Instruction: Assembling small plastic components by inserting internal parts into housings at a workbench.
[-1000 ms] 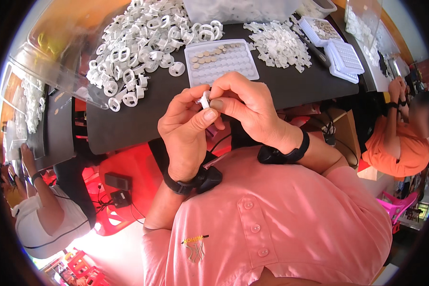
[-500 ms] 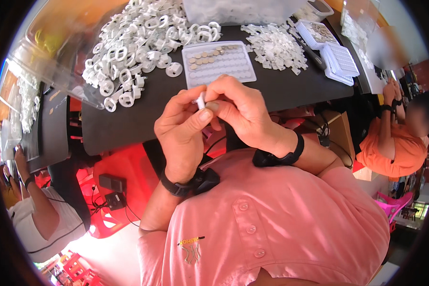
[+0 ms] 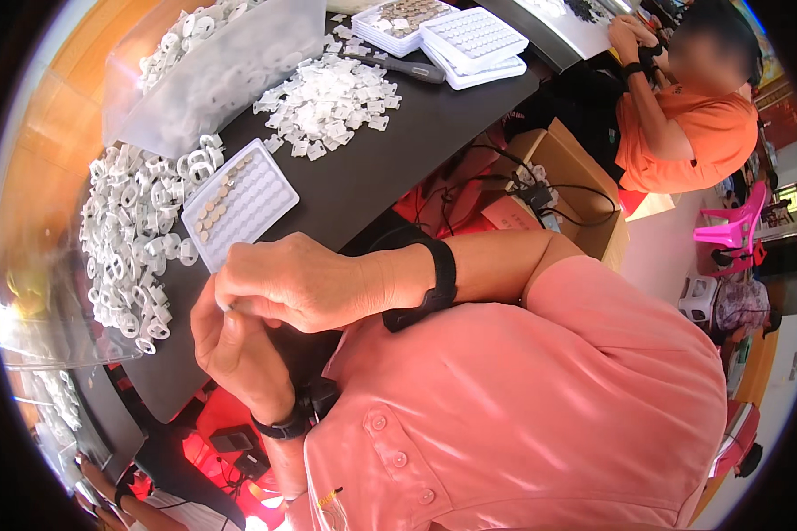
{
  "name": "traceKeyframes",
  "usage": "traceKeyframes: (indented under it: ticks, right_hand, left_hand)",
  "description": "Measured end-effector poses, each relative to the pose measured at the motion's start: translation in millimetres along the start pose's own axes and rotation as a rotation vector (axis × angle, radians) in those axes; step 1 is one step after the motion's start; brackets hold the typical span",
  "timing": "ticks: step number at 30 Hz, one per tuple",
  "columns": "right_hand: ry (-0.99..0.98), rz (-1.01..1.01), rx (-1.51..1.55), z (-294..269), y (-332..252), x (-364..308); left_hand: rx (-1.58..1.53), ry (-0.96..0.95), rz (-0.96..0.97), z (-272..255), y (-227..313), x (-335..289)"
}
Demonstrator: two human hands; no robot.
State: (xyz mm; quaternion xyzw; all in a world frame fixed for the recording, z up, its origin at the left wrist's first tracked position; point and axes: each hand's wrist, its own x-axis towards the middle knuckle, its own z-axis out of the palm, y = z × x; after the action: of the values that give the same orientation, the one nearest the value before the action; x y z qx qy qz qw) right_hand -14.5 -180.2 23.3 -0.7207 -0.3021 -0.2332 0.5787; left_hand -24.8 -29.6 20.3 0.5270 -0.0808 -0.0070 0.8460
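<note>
My left hand (image 3: pixel 242 358) and my right hand (image 3: pixel 305 281) meet in front of my chest, fingers closed in a pinch. Between their fingertips a sliver of a small white plastic part (image 3: pixel 227 307) shows; the fingers cover the rest. What the right fingertips grip is hidden. Just beyond the hands lies a white plastic tray (image 3: pixel 259 205) with rows of round pockets, some holding small round metal discs (image 3: pixel 211 212). Left of the tray is a large heap of white ring-shaped plastic parts (image 3: pixel 128 226).
A translucent bin (image 3: pixel 212 97) of white parts stands behind the heap. Small flat white pieces (image 3: pixel 328 102) are piled right of it. A dark-handled tool (image 3: pixel 412 68) and stacked trays (image 3: pixel 474 40) lie farther right. A cardboard box (image 3: pixel 584 177) with cables stands beside the table (image 3: pixel 416 142). A co-worker in orange (image 3: pixel 673 133) sits beyond.
The view has swung right, so the table and both hands appear farther left and tilted. My right hand has turned over and now covers most of the small white plastic part.
</note>
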Motion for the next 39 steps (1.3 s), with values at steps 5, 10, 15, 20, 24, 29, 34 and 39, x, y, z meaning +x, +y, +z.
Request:
traceKeyframes:
  ticks: [5, 10, 15, 20, 24, 29, 34, 39]
  right_hand:
    - [0.086, -0.062, -0.416, -46, -5, -5]
    - [0.151, 0.037, -1.129, -135, 14, -18]
    - [0.005, 0.102, -1.387, -150, 27, -33]
    - [-0.016, 0.077, -1.187, -138, 19, -39]
    - [0.069, 0.067, -1.156, -145, 17, -38]
    - [0.015, 0.068, -1.135, -144, 16, -39]
    - [0.076, 0.057, -1.012, -135, 15, -39]
    - [-0.204, -0.071, -0.901, -148, 11, -23]
  left_hand:
    - [-0.015, -0.025, 0.068, -12, -3, -3]
    - [0.029, -0.147, 0.068, -7, -2, -2]
    - [0.006, -0.12, 0.041, -6, -2, 1]
    - [-0.018, -0.116, 0.05, -14, -4, -1]
    - [-0.007, -0.096, 0.01, -13, 0, -1]
    - [-0.016, -0.103, -0.002, -13, 1, -1]
    - [-0.018, -0.129, 0.003, -14, 1, -2]
    - [-0.034, -0.129, -0.005, -16, 0, -1]
